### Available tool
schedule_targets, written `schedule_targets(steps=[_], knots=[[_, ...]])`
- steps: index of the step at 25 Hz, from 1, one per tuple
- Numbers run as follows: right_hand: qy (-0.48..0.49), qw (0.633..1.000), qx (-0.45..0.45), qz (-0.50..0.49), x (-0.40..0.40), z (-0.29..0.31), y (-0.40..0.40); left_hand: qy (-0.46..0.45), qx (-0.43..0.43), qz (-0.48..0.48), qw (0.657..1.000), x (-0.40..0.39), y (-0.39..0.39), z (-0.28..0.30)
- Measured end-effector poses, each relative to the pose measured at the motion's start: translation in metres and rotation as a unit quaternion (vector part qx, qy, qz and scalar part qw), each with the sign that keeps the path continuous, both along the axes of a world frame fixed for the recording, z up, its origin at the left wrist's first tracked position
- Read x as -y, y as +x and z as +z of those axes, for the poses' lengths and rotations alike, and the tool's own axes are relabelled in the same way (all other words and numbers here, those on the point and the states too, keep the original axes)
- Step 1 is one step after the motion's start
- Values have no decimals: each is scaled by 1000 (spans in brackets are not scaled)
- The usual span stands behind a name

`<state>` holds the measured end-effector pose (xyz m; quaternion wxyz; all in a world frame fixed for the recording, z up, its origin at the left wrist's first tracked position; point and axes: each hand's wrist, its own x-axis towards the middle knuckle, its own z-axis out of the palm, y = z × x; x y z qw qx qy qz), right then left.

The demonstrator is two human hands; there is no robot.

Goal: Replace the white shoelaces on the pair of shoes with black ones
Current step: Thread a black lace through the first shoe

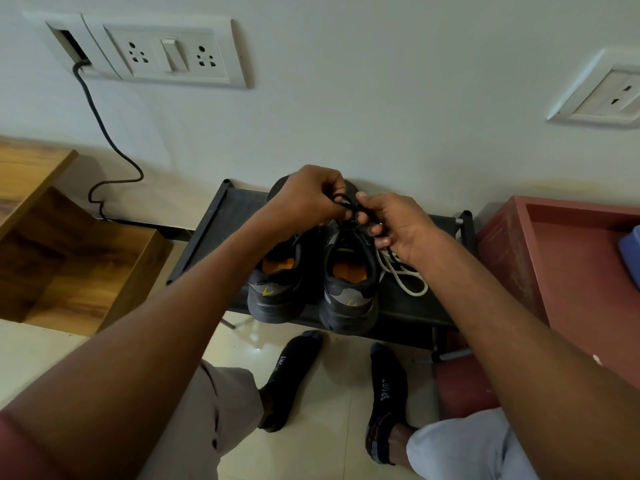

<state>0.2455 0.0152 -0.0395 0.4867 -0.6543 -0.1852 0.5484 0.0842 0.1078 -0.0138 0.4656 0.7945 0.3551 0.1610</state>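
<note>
Two forearms fill the foreground, reaching out from a seated person whose socked feet [346,386] rest on the pale tiled floor below; far left stands a wooden cabinet [62,244], with a dark cable [104,133] snaking up the wall behind it to a switch-and-socket plate [166,51]; moving in, a low black shoe rack [207,233] stands against the wall, carrying the pair of shoes heels toward the camera; left shoe [280,289] sits just beside right shoe [349,299], both dark grey with orange insoles showing; now the hands, up over the right shoe's tongue; left hand [304,199] is curled, fingers pinching a loop of the black lace [346,204]; right hand [394,226] meets it just beside, thumb and forefinger pinching the same black lace, the other fingers loosely bent; the lace runs down from between them into the right shoe's eyelets; whether it is knotted I cannot tell; white laces [405,275] lie in a loose heap on the rack, right of the right shoe, partly under the right wrist; further right stands a reddish-brown cabinet [554,258], something blue [630,254] at the frame edge on it, and a second socket plate [602,91] on the wall above.
</note>
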Motion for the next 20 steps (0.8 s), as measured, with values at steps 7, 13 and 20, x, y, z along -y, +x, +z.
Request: schedule_targets(steps=[7, 13, 20], knots=[[-51, 996, -28, 74, -4, -3, 4, 238, 57, -67, 967, 2, 9, -9], [66, 991, 80, 81, 3, 5, 2, -321, 13, 122, 939, -5, 4, 4], [165, 931, 323, 37, 15, 5, -12, -447, -4, 175, 877, -5, 7, 11]])
